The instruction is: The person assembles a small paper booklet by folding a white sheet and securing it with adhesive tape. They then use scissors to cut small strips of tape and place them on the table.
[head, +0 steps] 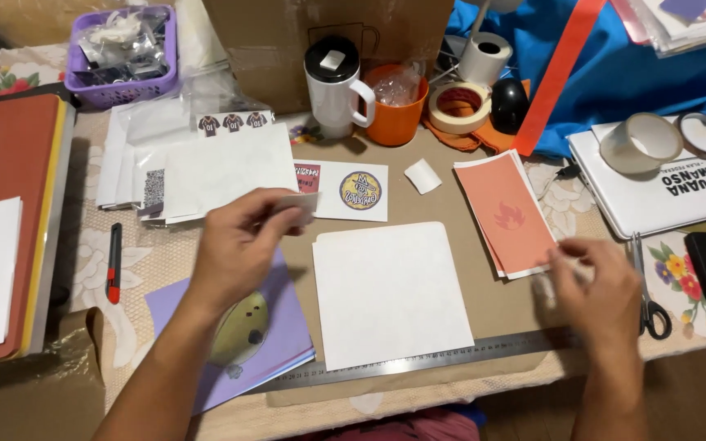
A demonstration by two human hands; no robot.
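Head view: left hand [243, 237] pinches a small white slip [302, 204] between thumb and fingertips, above the lilac card [288, 318] with a round greenish print. Right hand [602, 290] is blurred, fingers curled at the edge of the salmon sheets [507, 214]; can't tell whether it grips anything. White card [390, 294] lies flat between the hands, its lower edge over the steel ruler [451, 359].

Containers: purple basket [165, 77] back left holds clear plastic bags and small dark bits, too small to identify. Orange cup [398, 122] holds crumpled clear plastic. White mug [335, 90] just left of it, touching, black lid on. Cardboard box [288, 41] behind both.

Also: masking tape roll [443, 114] right of the cup, clear tape roll [641, 145] on a white folder [655, 204], scissors [647, 294] beside the right hand, red cutter [113, 263] far left.
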